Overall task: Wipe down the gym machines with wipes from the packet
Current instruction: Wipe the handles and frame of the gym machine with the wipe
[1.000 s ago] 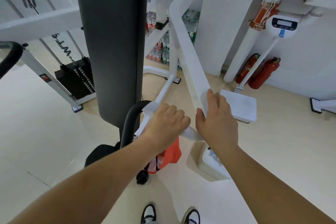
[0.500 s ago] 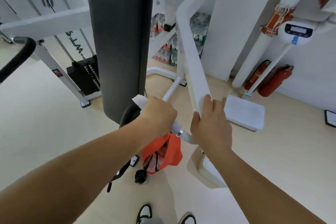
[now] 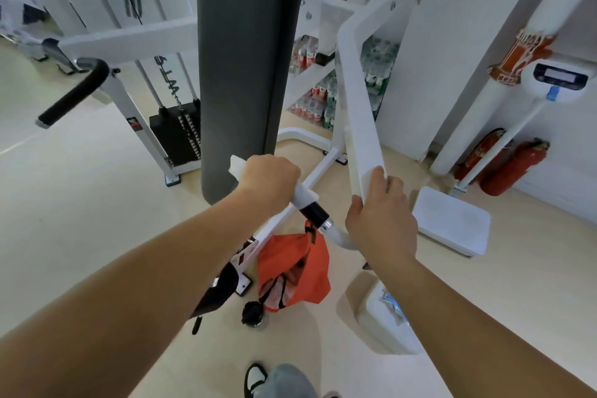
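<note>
My left hand point(image 3: 269, 177) grips a white wipe point(image 3: 303, 195) wrapped round the black handle point(image 3: 315, 213) of a white gym machine. A corner of the wipe sticks out above my knuckles and another fold shows below them. My right hand point(image 3: 379, 220) holds the lower end of the machine's flat white arm bar point(image 3: 358, 126), fingers curled over its edge. The tall grey back pad point(image 3: 248, 58) stands just behind my left hand. A white wipes packet point(image 3: 384, 317) lies on the floor below my right forearm.
An orange bag point(image 3: 295, 271) hangs under the handle, a black knob point(image 3: 253, 315) below it. A second black handle point(image 3: 76, 92) juts out at left beside a weight stack point(image 3: 177, 132). A white floor scale point(image 3: 452, 220) and two red extinguishers point(image 3: 512, 168) stand right. My shoe point(image 3: 255, 378) is at bottom.
My left hand slid the wipe up along the handle, uncovering its black lower end and chrome tip. My right hand stays on the white bar. The camera tilted slightly.
</note>
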The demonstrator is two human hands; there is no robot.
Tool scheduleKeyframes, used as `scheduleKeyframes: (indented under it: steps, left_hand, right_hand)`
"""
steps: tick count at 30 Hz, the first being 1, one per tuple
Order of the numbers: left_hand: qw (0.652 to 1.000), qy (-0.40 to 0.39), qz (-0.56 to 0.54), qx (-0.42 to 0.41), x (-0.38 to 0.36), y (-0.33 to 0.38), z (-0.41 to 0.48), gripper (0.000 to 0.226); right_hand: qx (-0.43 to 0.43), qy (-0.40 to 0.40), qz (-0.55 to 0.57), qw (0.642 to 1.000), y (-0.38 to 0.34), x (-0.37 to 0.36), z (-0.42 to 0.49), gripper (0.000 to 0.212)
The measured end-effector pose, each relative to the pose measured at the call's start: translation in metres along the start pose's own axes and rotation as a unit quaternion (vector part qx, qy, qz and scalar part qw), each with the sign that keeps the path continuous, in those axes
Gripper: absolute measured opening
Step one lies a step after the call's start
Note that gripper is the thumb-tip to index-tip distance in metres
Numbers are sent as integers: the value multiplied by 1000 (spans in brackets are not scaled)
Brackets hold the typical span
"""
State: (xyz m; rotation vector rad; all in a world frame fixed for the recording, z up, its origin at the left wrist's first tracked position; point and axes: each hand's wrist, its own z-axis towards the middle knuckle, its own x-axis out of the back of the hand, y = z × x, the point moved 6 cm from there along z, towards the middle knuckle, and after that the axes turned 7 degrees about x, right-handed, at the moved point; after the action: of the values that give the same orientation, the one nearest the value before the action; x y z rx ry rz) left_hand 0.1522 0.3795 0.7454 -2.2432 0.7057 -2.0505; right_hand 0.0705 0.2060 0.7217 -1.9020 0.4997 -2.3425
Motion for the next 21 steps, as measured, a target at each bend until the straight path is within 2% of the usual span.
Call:
scheduleKeyframes:
  steps: [1, 4, 5, 6, 8, 9, 11, 13, 15, 16, 18, 21]
  left_hand:
    - [1000, 19, 10, -15, 0, 16, -5, 12]
    - [987, 44, 60, -145, -12, 77, -33, 18]
    - [982, 34, 65, -176, -19, 84, -37, 19]
    - [974, 56, 70, -206, -20, 83, -37, 20]
    - [968, 87, 77, -224, -17, 63, -26, 20]
    - [976, 75, 69, -191, -16, 45, -17, 17]
    - [997, 30, 9, -72, -6, 5, -2, 14]
    - [999, 13, -22, 29, -4, -11, 2, 20]
    - [998, 30, 7, 54, -6, 9, -4, 20]
    - [998, 48, 34, 27, -7, 30, -10, 17]
    - [993, 50, 60, -93, -12, 75, -31, 11]
    - [975, 62, 48, -209, -17, 79, -34, 17]
  right_hand:
    - [-1, -1, -1, 1000, 0, 0, 1, 62]
    - [0, -4, -3, 1000, 0, -2, 2, 63]
    - [0, -6, -3, 1000, 1, -3, 3, 63]
    - [1, -7, 0, 1000, 1, -3, 3, 64]
    - [7, -6, 4, 1000, 2, -2, 1, 63]
    - [9, -4, 6, 1000, 2, -1, 1, 63]
    - [9, -1, 7, 1000, 2, 0, 0, 62]
    - [2, -3, 3, 1000, 1, 0, 0, 62]
    - [0, -7, -1, 1000, -1, -1, 1, 63]
    - [2, -9, -2, 1000, -1, -2, 2, 64]
    - [-1, -8, 3, 1000, 1, -3, 3, 66]
    - [4, -8, 19, 1000, 4, -2, 1, 64]
